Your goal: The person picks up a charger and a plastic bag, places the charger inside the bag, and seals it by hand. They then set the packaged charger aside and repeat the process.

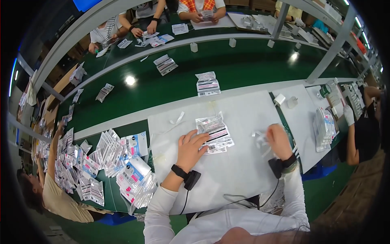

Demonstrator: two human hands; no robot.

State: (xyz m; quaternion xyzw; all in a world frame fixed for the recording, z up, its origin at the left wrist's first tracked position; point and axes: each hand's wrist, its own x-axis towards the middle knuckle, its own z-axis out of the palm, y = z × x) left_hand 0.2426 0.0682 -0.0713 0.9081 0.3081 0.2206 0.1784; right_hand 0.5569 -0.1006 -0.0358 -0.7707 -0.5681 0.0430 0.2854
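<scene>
A long green counter (260, 63) spread beyond and to the left of a large white mat (252, 110), the landmark for everything here. The mat lay directly in front of a seated person in white sleeves. To the mat's left, on green surface, was a loose heap of silver pouches (87, 166); between that heap and the mat's near left edge stood a tidier stack of blue, pink and white pouches (136, 179).

Near the middle of the mat lay a small overlapping pile of printed pouches (217, 132). Its long axis seemed to run away from the person, the far end leaning slightly left. It sat at the fingertips of the left hand (190, 148), just ahead and to the right of them; this was clearly the nearer hand. The left grip was spread, fingers apart, resting over the pile's left edge without closing on it.

Over the mat's right side, well apart from the pile, was the right hand (278, 140), its fingers curled. Thin white strips (260, 140) lay just beside it; whether its grip held one could not be told.
</scene>
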